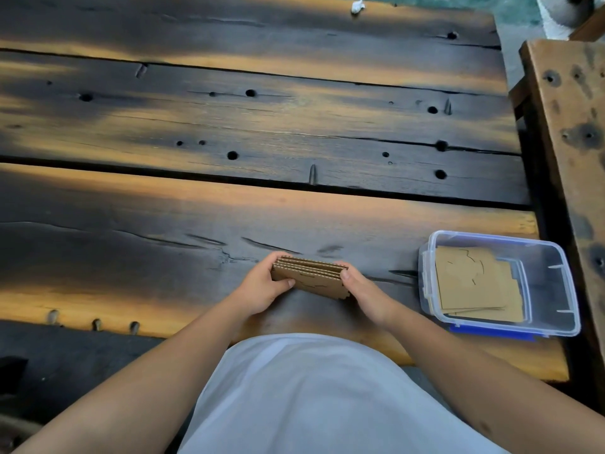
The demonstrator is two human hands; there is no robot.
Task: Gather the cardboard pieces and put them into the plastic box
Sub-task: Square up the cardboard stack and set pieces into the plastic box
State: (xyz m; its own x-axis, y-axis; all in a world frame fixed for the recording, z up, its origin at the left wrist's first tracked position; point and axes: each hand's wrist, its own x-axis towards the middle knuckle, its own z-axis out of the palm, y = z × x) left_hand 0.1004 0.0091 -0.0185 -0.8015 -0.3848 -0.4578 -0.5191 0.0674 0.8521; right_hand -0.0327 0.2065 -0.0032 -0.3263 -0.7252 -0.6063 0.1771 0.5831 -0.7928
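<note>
A dark plank counter point(229, 132) fills the view. At its near right edge sits a clear plastic box point(550, 290) (cardboard pieces point(474, 283) inside, perhaps three). Left hand point(262, 290) and right hand point(363, 290) clasp a cardboard stack point(311, 276) by its ends.

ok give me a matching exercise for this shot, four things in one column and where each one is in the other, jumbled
Things:
1. stack of cardboard pieces
2. plastic box
3. flat cardboard pieces
4. white scrap

Places:
A. far edge of the table
B. held on edge between the left hand and right hand
C. lying inside the box
D. on the table, to the right of the hands

Pairs: 1-B, 2-D, 3-C, 4-A
</note>
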